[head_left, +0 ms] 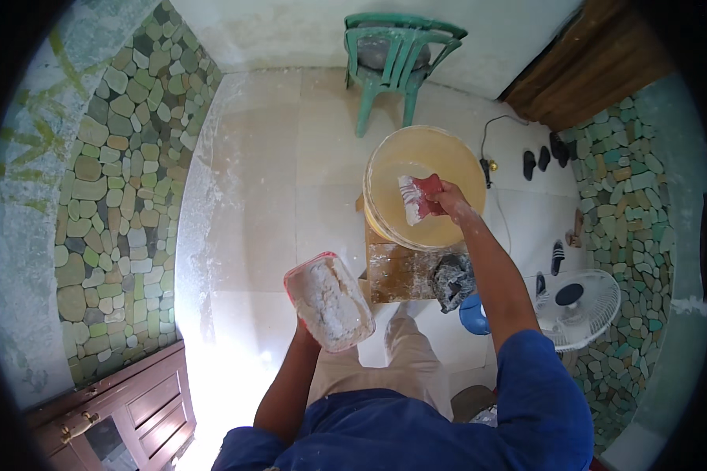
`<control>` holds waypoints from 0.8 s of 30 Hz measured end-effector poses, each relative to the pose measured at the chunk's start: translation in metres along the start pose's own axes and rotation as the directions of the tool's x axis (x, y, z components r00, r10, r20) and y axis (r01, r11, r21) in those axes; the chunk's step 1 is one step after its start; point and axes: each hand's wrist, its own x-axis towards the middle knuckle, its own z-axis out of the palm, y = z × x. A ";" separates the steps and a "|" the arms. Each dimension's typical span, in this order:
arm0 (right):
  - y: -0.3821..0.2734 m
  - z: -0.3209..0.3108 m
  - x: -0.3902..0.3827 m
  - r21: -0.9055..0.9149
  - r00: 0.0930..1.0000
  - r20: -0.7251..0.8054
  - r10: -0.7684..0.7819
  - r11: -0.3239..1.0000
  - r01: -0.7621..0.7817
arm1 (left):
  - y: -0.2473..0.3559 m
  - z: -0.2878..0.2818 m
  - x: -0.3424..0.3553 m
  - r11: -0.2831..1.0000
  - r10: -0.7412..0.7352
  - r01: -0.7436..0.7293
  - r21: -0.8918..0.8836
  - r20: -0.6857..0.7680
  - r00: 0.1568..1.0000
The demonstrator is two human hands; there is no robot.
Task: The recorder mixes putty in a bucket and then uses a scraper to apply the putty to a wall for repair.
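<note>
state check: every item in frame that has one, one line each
left hand: under the plastic tub, holding it up
plastic tub: lidless, tilted, caked with white paste
right hand: gripping the scraper over the bucket
scraper: red handle, blade smeared white
bucket: open, on the wooden stool
wooden stool: upright, splattered white
green chair: upright, unoccupied
fan: lying face-up

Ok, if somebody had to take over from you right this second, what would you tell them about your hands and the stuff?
Left hand: holds the clear plastic tub from below; it is caked with white paste and tilted.
Right hand: grips a red-handled scraper, blade smeared white, inside the cream bucket.
The bucket sits on a paste-spattered wooden stool; a dirty rag lies at the stool's right edge.
Done: paste is in the tub and on the blade.
Left: cannot tell how much paste remains in the bucket. White dust covers the floor.
</note>
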 end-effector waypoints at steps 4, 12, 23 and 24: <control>0.058 0.016 0.089 0.066 0.994 0.097 0.043 0.997 -0.050 | -0.003 0.010 -0.012 0.976 -0.036 0.013 -0.215 -0.104 0.994; 0.101 0.029 0.161 -0.016 0.977 0.105 0.185 0.983 -0.185 | -0.023 0.023 0.045 0.960 0.170 0.106 -0.259 0.840 0.515; 0.112 0.033 0.185 0.175 0.944 0.240 0.227 0.946 -0.272 | -0.020 0.036 0.004 0.986 0.072 -0.064 -0.157 0.045 0.996; 0.113 0.032 0.185 0.183 0.945 0.220 0.242 0.941 -0.283 | -0.019 0.037 0.006 0.986 0.069 -0.060 -0.155 0.053 0.996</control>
